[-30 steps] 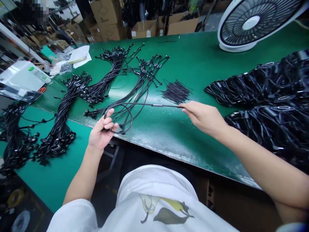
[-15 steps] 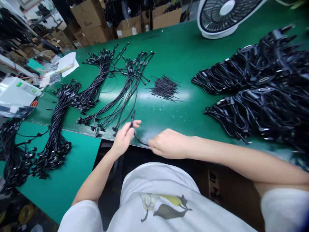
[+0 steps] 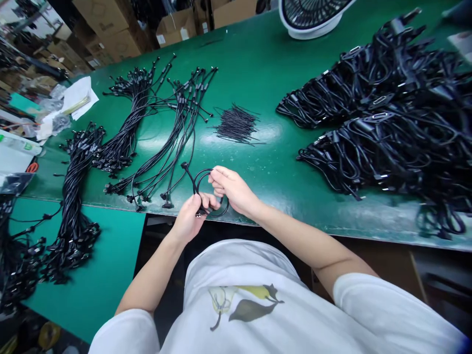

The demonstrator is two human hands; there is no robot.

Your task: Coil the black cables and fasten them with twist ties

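A thin black cable [image 3: 199, 178] is wound into a small coil at the near edge of the green table [image 3: 265, 167]. My left hand [image 3: 192, 216] pinches the bottom of the coil from below. My right hand [image 3: 231, 189] grips its right side, fingers curled round the loop. One plug end sticks up at the coil's upper left. Straight black cables [image 3: 173, 128] lie fanned out just beyond the hands. A small heap of black twist ties [image 3: 236, 124] sits behind them.
Large piles of coiled black cables [image 3: 387, 118] fill the table's right side. More cable bundles [image 3: 73, 187] drape over the left edge onto a lower green table [image 3: 103, 265]. A white fan [image 3: 309, 14] stands at the far edge. Cardboard boxes [image 3: 106, 24] and papers [image 3: 75, 98] lie beyond.
The cable was stretched out between my hands a second ago. My right hand came in to meet the left, and the cable is now wound into a small coil held by both.
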